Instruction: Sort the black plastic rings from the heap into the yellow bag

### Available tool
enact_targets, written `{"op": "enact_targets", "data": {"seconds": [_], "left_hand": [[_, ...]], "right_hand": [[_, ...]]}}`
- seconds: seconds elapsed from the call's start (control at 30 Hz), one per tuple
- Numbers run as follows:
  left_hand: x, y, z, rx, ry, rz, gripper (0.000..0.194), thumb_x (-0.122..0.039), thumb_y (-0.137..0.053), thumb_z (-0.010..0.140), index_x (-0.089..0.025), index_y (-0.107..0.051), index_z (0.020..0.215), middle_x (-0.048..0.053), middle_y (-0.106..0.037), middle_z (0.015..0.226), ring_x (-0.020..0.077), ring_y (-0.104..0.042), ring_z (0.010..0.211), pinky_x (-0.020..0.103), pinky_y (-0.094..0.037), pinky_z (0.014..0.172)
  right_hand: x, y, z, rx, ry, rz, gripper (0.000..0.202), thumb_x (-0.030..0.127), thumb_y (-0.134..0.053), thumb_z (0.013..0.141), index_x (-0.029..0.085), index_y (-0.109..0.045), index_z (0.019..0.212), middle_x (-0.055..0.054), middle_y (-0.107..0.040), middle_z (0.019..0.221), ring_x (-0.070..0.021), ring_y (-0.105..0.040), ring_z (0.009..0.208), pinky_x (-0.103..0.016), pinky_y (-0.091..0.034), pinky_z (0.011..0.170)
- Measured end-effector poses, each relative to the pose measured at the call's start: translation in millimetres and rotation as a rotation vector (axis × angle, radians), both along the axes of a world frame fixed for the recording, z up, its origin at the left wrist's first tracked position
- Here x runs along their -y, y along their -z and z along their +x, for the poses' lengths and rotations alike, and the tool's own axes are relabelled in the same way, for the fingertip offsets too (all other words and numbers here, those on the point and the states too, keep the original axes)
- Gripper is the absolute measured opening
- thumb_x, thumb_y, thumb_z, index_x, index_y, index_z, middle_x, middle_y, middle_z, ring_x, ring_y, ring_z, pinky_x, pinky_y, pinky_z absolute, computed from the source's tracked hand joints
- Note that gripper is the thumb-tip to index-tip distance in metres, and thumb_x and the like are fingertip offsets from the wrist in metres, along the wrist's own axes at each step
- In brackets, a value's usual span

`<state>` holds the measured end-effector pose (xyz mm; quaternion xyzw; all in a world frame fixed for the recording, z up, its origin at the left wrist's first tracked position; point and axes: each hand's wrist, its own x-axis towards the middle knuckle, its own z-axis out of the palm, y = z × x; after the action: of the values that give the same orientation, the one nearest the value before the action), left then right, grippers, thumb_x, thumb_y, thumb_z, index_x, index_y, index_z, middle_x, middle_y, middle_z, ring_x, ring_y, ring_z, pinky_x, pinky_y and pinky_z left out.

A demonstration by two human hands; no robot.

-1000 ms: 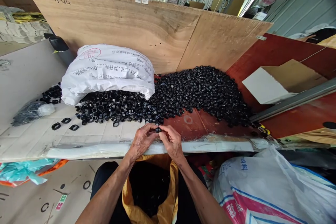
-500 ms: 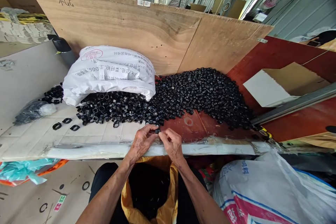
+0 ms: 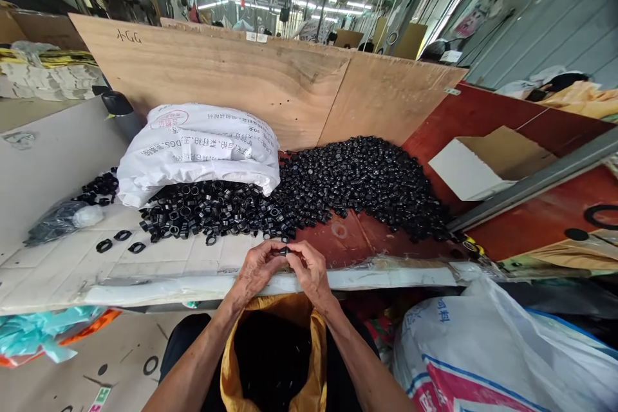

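My left hand (image 3: 257, 268) and my right hand (image 3: 309, 268) meet above the front edge of the bench. Between their fingertips they pinch a small black plastic part (image 3: 284, 251), mostly covered by the fingers. Just beyond lies a heap of black plastic rings (image 3: 203, 209), spilling from under a white printed sack (image 3: 203, 148). To its right spreads a pile of small, round black parts (image 3: 367, 174). Below my hands, between my legs, a yellow sack (image 3: 232, 373) stands open with dark contents.
A plywood board (image 3: 232, 77) closes off the back. At right are a cardboard box (image 3: 487, 164), a metal bar (image 3: 535, 174) and a full white sack (image 3: 449, 341) below. A plastic bag of black parts (image 3: 55, 222) lies at left, near several loose rings.
My hands have drawn closer together, and the right fingertips now press against the black part from its side. The view has tilted up slightly.
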<state>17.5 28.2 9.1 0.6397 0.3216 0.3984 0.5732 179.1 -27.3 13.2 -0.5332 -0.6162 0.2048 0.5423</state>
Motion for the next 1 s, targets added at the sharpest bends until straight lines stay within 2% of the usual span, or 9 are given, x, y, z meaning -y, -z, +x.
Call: {"op": "enact_targets", "data": {"seconds": [0.1, 0.27, 0.33, 0.5, 0.63, 0.7, 0.77, 0.87, 1.0], "left_hand": [[12, 1.0, -5, -0.065, -0.025, 0.089, 0.019, -0.029, -0.069, 0.093, -0.019, -0.072, 0.109, 0.005, -0.077, 0.099, 0.02, -0.073, 0.089, 0.032, -0.059, 0.084], [38, 6.3, -15, -0.148, -0.151, 0.443, 0.022, -0.021, -0.057, 0.097, -0.023, -0.069, 0.116, 0.008, -0.075, 0.115, 0.023, -0.072, 0.11, 0.039, -0.057, 0.1], [44, 4.6, -18, -0.15, -0.119, 0.409, 0.023, -0.022, -0.057, 0.097, -0.023, -0.069, 0.117, 0.008, -0.076, 0.118, 0.0235, -0.072, 0.112, 0.039, -0.057, 0.101], [54, -5.4, -21, -0.109, -0.073, 0.017, 0.019, -0.033, -0.065, 0.094, -0.02, -0.07, 0.108, 0.005, -0.079, 0.1, 0.0215, -0.075, 0.09, 0.033, -0.061, 0.083], [57, -20.0, -33, -0.278, -0.011, 0.204, 0.016, -0.029, -0.06, 0.095, -0.022, -0.071, 0.106, 0.003, -0.077, 0.102, 0.0204, -0.072, 0.094, 0.032, -0.055, 0.088], [51, -28.5, -39, -0.443, 0.133, 0.255, 0.012, -0.031, -0.066, 0.092, -0.023, -0.071, 0.1, 0.001, -0.075, 0.089, 0.0193, -0.071, 0.083, 0.03, -0.053, 0.078], [37, -33.1, -36, -0.582, 0.144, 0.261, 0.019, -0.037, -0.074, 0.087, -0.022, -0.07, 0.097, -0.001, -0.072, 0.079, 0.0188, -0.068, 0.071, 0.029, -0.051, 0.069], [13, -29.2, -9, -0.682, -0.136, 0.37, 0.024, -0.035, -0.073, 0.089, -0.019, -0.068, 0.108, 0.005, -0.073, 0.092, 0.0212, -0.07, 0.079, 0.032, -0.054, 0.077], [-8, -15.3, 36, -0.871, -0.31, 0.482, 0.026, -0.026, -0.07, 0.091, -0.019, -0.066, 0.115, 0.011, -0.071, 0.107, 0.0262, -0.073, 0.097, 0.033, -0.055, 0.081]], "right_hand": [[6, 0.6, -9, -0.047, 0.037, -0.129, 0.018, 0.035, -0.06, 0.095, 0.021, -0.071, 0.095, -0.001, -0.066, 0.074, -0.016, -0.06, 0.062, -0.026, -0.048, 0.06], [25, -4.0, -29, -0.305, 0.119, -0.423, 0.032, 0.047, -0.06, 0.095, 0.022, -0.06, 0.074, 0.007, -0.046, 0.049, -0.0127, -0.043, 0.044, -0.025, -0.034, 0.046], [31, -8.6, -33, -0.347, 0.095, -0.466, 0.03, 0.047, -0.06, 0.094, 0.022, -0.062, 0.078, 0.007, -0.047, 0.05, -0.0126, -0.043, 0.043, -0.024, -0.034, 0.045], [43, -13.7, -35, -0.207, 0.061, -0.332, 0.022, 0.043, -0.063, 0.09, 0.022, -0.069, 0.096, 0.0, -0.064, 0.069, -0.0154, -0.058, 0.055, -0.025, -0.046, 0.054], [46, -8.5, -25, -0.264, -0.068, -0.56, 0.025, 0.044, -0.055, 0.095, 0.022, -0.064, 0.088, 0.005, -0.056, 0.053, -0.0144, -0.051, 0.043, -0.025, -0.04, 0.046], [36, -5.8, -9, -0.119, -0.081, -0.545, 0.026, 0.042, -0.058, 0.094, 0.021, -0.064, 0.08, 0.003, -0.056, 0.053, -0.0154, -0.053, 0.046, -0.026, -0.043, 0.05], [16, -3.2, 15, 0.101, 0.104, -0.345, 0.018, 0.036, -0.063, 0.089, 0.02, -0.068, 0.081, -0.002, -0.064, 0.069, -0.0185, -0.06, 0.06, -0.03, -0.051, 0.063], [-23, 2.9, 48, 0.307, 0.401, -0.133, 0.028, 0.025, -0.064, 0.085, 0.016, -0.072, 0.11, -0.013, -0.067, 0.104, -0.024, -0.066, 0.081, -0.039, -0.056, 0.082], [-62, 17.1, 65, 0.497, 0.386, -0.108, 0.034, 0.015, -0.061, 0.086, 0.017, -0.07, 0.119, -0.014, -0.065, 0.113, -0.0269, -0.067, 0.093, -0.038, -0.057, 0.084]]}}
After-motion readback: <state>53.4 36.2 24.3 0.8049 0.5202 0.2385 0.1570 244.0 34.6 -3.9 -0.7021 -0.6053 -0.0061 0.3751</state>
